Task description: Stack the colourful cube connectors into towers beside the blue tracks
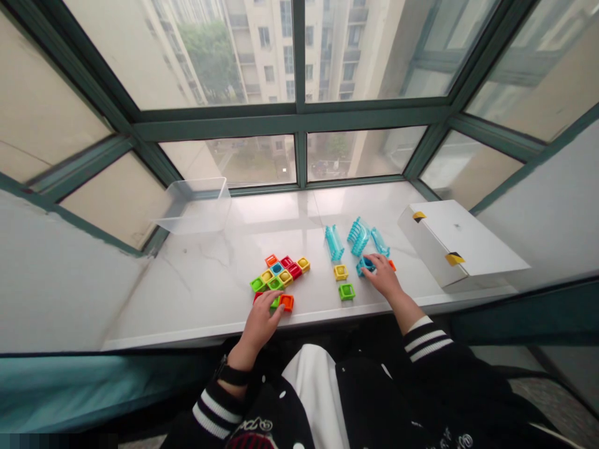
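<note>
My left hand rests on the near edge of a cluster of coloured plastic blocks. Its thumb and fingers close around a green block, partly hidden, with an orange block just to the right. A red block shows only partly beside the fingers. Behind it, the cluster holds several red, yellow, green, orange and blue blocks. My right hand has its thumb and fingers around a blue block on the sill. An orange piece peeks out behind that hand.
A yellow block and a green block lie between my hands. Clear blue track pieces lie behind them. A clear bin stands back left, a white box at right. Windows border the white sill.
</note>
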The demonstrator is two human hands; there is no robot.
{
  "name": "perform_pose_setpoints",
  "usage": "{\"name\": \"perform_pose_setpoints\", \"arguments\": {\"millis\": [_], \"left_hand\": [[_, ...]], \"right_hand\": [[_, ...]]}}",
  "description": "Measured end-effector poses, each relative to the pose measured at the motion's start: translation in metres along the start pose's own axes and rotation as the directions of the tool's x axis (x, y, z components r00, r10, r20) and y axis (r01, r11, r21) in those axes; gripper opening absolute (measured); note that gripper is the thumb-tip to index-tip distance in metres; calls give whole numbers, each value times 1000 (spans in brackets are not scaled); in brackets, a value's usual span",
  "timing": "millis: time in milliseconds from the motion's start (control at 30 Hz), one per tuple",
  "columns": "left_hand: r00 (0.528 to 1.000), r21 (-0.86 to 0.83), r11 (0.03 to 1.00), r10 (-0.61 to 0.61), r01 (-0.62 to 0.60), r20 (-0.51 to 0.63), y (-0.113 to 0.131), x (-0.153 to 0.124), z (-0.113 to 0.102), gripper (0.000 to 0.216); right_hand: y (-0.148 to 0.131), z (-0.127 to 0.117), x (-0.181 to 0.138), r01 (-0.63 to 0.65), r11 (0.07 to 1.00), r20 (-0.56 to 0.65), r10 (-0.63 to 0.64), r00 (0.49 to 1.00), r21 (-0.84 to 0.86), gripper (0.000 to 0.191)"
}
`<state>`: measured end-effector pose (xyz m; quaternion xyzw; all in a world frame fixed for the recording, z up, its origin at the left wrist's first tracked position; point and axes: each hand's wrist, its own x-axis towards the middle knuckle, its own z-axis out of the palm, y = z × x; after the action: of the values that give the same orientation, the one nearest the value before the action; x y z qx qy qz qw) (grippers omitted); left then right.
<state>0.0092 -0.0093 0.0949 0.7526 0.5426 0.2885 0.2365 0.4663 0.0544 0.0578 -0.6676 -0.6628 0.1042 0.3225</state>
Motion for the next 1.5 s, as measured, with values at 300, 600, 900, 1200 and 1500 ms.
{"name": "perform_pose_setpoints", "arguments": {"millis": [300, 600, 900, 1200, 1500], "left_hand": [[997, 41, 998, -41, 44, -58, -12, -3, -5, 35], [999, 131, 991, -24, 29, -40, -18, -7, -2, 42], [1000, 255, 967, 16, -21, 20, -30, -3, 8, 64], [992, 296, 953, 24, -60, 124, -31, 3, 8, 60], [995, 282, 959, -14, -13, 97, -21, 5, 8, 60]], "right_hand": [[0, 1, -1, 29, 1000, -16, -29, 999, 3, 50], [-37, -19, -6, 42, 997, -191, -52, 980, -57, 46], [-156, 35, -34, 287, 888, 180, -368, 912, 358, 37], [-211, 123, -59, 229, 947, 535, -317, 783, 226, 47], [-206, 125, -60, 223, 949, 496, -306, 812, 220, 29]]}}
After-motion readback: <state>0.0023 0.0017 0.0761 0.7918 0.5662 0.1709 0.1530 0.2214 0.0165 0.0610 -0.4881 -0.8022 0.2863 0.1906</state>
